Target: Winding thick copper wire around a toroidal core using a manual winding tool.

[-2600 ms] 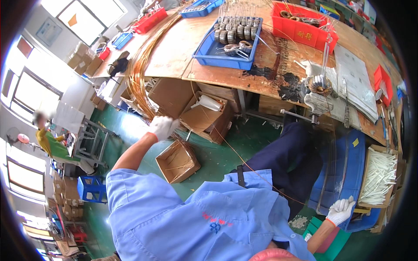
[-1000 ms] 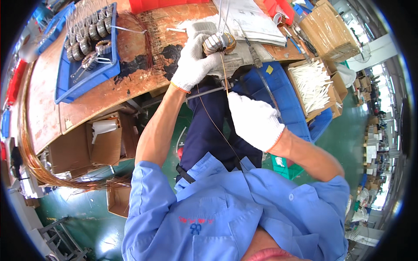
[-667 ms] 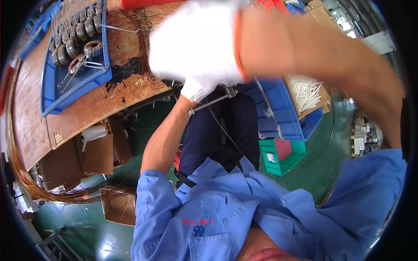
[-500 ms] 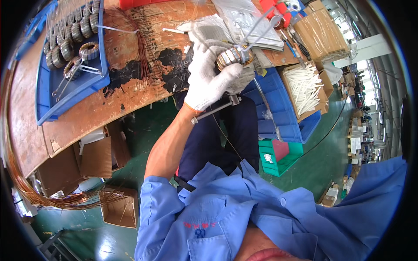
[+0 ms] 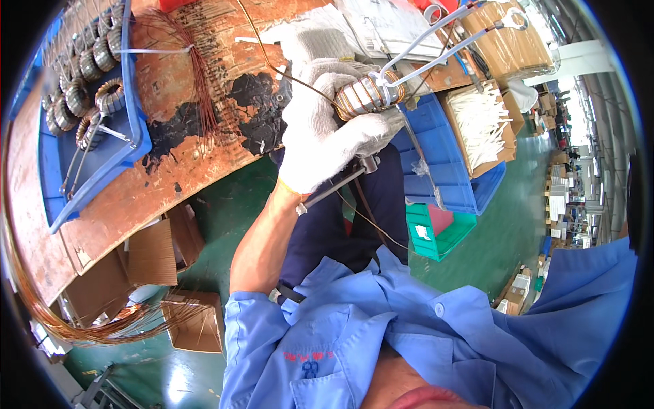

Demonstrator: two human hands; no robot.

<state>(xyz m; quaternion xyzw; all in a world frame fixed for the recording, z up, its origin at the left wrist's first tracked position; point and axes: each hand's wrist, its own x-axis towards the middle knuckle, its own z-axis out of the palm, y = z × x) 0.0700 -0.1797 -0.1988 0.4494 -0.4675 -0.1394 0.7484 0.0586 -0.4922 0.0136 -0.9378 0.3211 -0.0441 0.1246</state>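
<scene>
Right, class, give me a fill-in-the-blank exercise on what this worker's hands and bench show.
1. The left hand, in a ____ glove, grips a copper-wound coil.
2. Finished coils sit in a ____ tray on the workbench.
3. The cardboard box holds white ____.
4. The worker's shirt is ____.

Missing words: white; blue; sticks; blue

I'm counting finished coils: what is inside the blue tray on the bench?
The blue tray holds a row of wound ring coils with grey wire leads lying across its floor. Its far end is cut off by the picture's edge, so the full count is hidden.
</scene>
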